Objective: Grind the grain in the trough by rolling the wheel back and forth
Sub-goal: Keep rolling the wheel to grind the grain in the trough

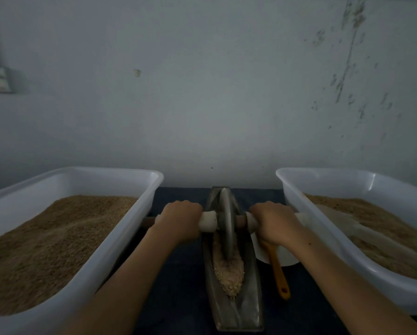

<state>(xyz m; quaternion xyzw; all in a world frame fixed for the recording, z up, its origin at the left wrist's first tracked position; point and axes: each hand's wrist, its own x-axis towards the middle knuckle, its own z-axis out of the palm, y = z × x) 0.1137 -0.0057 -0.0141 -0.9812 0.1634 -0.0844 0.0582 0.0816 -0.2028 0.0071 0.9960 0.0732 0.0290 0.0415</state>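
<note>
Grey metal forms the trough (236, 308), a long boat-shaped channel lying on the dark tabletop (178, 281) and running straight away from me toward the wall (214, 105). One wheel (226, 223), a thin disc, stands upright in the channel at about its middle, its lower edge set into the grain (228, 274). The grain lies as a single pale heap from the wheel toward the near end; bare metal shows at the near tip and beyond the wheel at the far end. One axle passes through the wheel, with two white-wrapped grips, one per side. My left hand (178, 221) is curled tight around the left grip (208, 221), and my right hand (274, 224) is curled around the right grip (250, 221); both sets of knuckles face the wall.

Two white plastic tubs flank the trough. The left tub (120, 226) and the right tub (323, 238) each hold tan grain. A strip of tabletop separates each tub wall from the trough rim, and both my forearms pass along these strips. One white bowl (284, 258) sits between trough and right tub, under my right wrist. One orange handle (278, 274) lies against it, just beside the trough rim
</note>
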